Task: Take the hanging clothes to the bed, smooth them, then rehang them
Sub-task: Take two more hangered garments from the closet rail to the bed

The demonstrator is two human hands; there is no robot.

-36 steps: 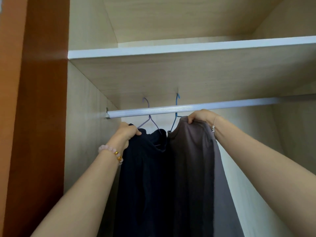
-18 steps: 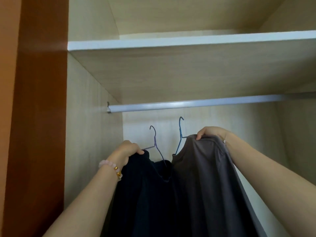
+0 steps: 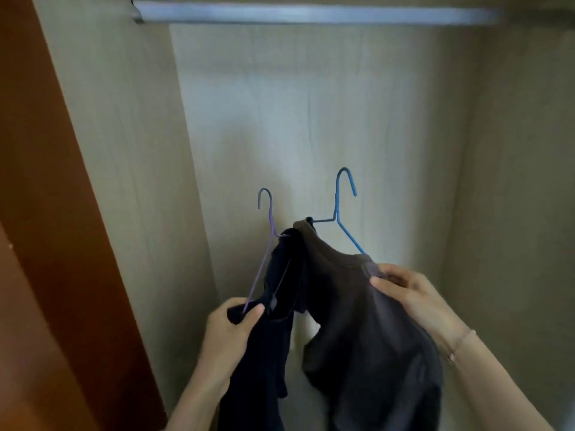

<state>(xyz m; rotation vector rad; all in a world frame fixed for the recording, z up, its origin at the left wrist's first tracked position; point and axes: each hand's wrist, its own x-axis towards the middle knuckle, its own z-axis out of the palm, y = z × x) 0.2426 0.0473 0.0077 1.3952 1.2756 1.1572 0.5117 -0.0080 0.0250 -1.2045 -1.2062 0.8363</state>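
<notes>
My left hand (image 3: 231,328) grips the shoulder of a dark navy garment (image 3: 261,362) together with the end of its purple hanger (image 3: 268,222). My right hand (image 3: 404,290) pinches the shoulder of a grey-brown T-shirt (image 3: 367,337) on a blue hanger (image 3: 342,206). Both hangers are off the silver closet rail (image 3: 311,14) and sit well below it, hooks pointing up. The garments hang side by side, touching near their collars.
I face into a pale wooden wardrobe (image 3: 342,104) with its back panel straight ahead. A reddish-brown door or frame (image 3: 46,213) stands along the left. The wardrobe's right wall (image 3: 513,181) closes in that side.
Both hands lowered the two hangers further beneath the rail and drew them toward me. The view tilted down, so the upper shelf has left the frame.
</notes>
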